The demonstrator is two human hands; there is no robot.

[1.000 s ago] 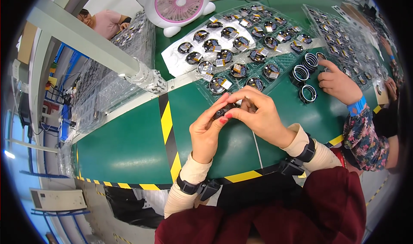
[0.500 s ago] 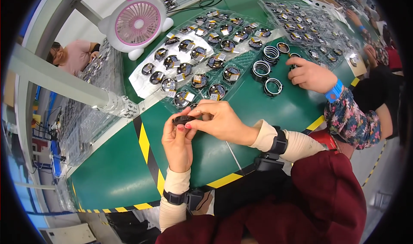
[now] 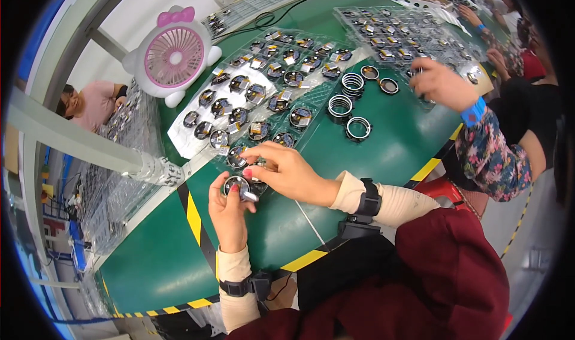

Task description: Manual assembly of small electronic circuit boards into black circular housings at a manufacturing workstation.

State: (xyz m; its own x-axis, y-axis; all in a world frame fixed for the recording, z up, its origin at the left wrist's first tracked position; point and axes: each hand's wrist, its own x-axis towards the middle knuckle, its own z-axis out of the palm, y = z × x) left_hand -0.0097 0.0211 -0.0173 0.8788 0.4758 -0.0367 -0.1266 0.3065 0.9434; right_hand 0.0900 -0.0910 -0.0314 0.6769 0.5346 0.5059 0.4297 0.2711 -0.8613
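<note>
My left hand is closed on a round watch-like case with a silver rim, tilted so its inside shows. Just beside it my right hand curls, thumb and forefinger bent round a dark round part that the fingers mostly cover. Beyond my fingertips, clear plastic trays hold several round electronic modules with yellow and white labels.
Silver-edged rings stand on the green table to the right, some stacked. A co-worker's hand hovers near another filled tray. A white-and-pink fan stands at the back left, near a metal post.
The dark round piece between both my hands has turned from edge-on to show a silver-rimmed case in my left. The co-worker's hand has lifted off a ring toward the far tray.
</note>
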